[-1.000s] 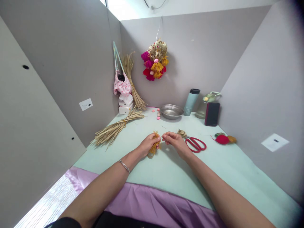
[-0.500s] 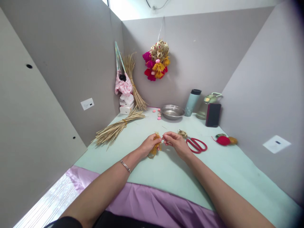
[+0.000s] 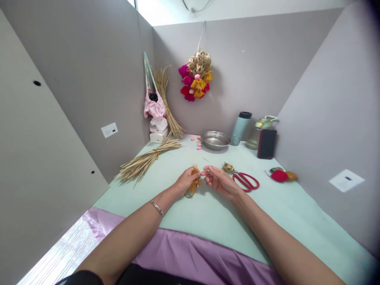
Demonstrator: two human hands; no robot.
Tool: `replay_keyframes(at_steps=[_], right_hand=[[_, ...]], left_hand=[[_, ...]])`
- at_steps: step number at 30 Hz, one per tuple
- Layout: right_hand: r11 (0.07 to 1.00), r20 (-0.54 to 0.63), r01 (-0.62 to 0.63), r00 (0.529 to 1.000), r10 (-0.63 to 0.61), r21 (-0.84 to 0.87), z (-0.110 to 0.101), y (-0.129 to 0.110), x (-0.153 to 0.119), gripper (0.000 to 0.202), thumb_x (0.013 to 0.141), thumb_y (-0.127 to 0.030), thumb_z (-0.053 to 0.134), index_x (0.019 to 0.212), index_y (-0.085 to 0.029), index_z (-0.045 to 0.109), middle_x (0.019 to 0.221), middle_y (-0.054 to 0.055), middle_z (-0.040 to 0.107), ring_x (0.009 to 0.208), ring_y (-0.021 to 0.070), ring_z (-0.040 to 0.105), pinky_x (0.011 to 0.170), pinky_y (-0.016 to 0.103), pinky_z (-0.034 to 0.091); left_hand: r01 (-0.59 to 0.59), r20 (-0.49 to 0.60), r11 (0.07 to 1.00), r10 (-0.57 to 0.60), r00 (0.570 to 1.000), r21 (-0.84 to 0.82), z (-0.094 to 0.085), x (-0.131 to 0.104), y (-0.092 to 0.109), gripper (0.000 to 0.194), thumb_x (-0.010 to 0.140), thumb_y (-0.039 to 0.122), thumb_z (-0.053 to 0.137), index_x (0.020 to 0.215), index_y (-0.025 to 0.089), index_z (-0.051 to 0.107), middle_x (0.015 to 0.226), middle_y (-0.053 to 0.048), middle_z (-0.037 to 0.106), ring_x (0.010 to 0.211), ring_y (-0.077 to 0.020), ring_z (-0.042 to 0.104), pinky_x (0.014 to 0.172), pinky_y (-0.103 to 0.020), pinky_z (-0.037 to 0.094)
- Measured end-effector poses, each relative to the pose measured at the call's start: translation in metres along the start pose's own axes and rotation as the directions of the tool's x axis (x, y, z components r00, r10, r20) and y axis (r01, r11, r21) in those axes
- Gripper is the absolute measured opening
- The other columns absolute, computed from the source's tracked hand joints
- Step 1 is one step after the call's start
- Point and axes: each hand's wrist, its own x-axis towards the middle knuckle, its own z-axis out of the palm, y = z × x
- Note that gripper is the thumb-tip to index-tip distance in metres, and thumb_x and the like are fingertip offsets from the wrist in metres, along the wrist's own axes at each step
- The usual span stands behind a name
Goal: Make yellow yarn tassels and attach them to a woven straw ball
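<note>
My left hand (image 3: 186, 181) grips a mustard-yellow yarn tassel (image 3: 193, 185) just above the pale green table (image 3: 208, 213). Its strands hang down below my fingers. My right hand (image 3: 219, 181) sits right beside it, fingertips pinched at the tassel's top, where a thin thread seems to run, too fine to make out. Red-handled scissors (image 3: 246, 181) lie just right of my right hand, with a small woven straw ball (image 3: 228, 168) at their tip.
A tied straw bundle (image 3: 145, 160) lies at the left, with more straw leaning in the corner. A steel bowl (image 3: 215, 139), a tumbler (image 3: 240, 128), a jug and a phone (image 3: 266, 143) stand at the back. Red and mustard yarn balls (image 3: 280, 175) lie right. A tasselled ornament (image 3: 196, 75) hangs on the wall.
My right hand has turned slightly and drawn closer to the tassel's top. The left hand and the tassel have stayed where they were.
</note>
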Motion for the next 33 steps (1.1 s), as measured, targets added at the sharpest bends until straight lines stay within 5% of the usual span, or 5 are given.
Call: replay_keyframes(at_steps=[4, 16, 27, 33], right_hand=[[0.998, 0.010, -0.047, 0.999, 0.046, 0.052, -0.004, -0.003, 0.001, 0.022, 0.094, -0.033, 0.056, 0.104, -0.015, 0.063, 0.090, 0.002, 0.066, 0.066, 0.0115, 0.062, 0.060, 0.027, 0.053], [0.994, -0.337, 0.082, 0.940, -0.054, 0.069, -0.029, -0.008, 0.010, 0.027, 0.094, -0.033, 0.055, 0.117, -0.019, 0.059, 0.117, 0.008, 0.062, 0.091, 0.0183, 0.064, 0.076, 0.037, 0.055], [0.967, -0.052, -0.075, 0.997, 0.064, -0.245, 0.002, 0.003, 0.000, 0.023, 0.094, -0.035, 0.056, 0.103, -0.014, 0.062, 0.089, 0.002, 0.066, 0.065, 0.0113, 0.063, 0.058, 0.027, 0.054], [0.953, -0.075, -0.029, 0.997, 0.007, -0.302, -0.005, 0.004, 0.006, 0.019, 0.093, -0.030, 0.058, 0.102, -0.014, 0.062, 0.090, 0.002, 0.066, 0.067, 0.0114, 0.063, 0.058, 0.026, 0.054]], left_hand=[[0.002, 0.003, 1.000, -0.002, 1.000, -0.005, 0.000, 0.000, 0.000, 0.018, 0.081, 0.028, 0.059, 0.082, 0.017, 0.045, 0.065, 0.004, 0.054, 0.047, -0.0064, 0.052, 0.049, -0.019, 0.042], [0.019, 0.021, 1.000, -0.019, 1.000, -0.021, -0.002, 0.001, -0.003, 0.021, 0.080, 0.033, 0.061, 0.082, 0.018, 0.046, 0.061, 0.005, 0.053, 0.045, -0.0062, 0.052, 0.048, -0.018, 0.040], [0.009, 0.083, 0.999, -0.007, 0.997, -0.031, 0.001, -0.002, 0.000, 0.024, 0.079, 0.035, 0.063, 0.083, 0.016, 0.048, 0.068, 0.001, 0.058, 0.049, -0.0064, 0.053, 0.049, -0.019, 0.041], [0.030, 0.144, 0.999, -0.024, 0.989, -0.037, 0.003, -0.004, 0.001, 0.034, 0.072, 0.040, 0.071, 0.085, 0.015, 0.052, 0.071, 0.001, 0.058, 0.050, -0.0061, 0.053, 0.052, -0.019, 0.044]])
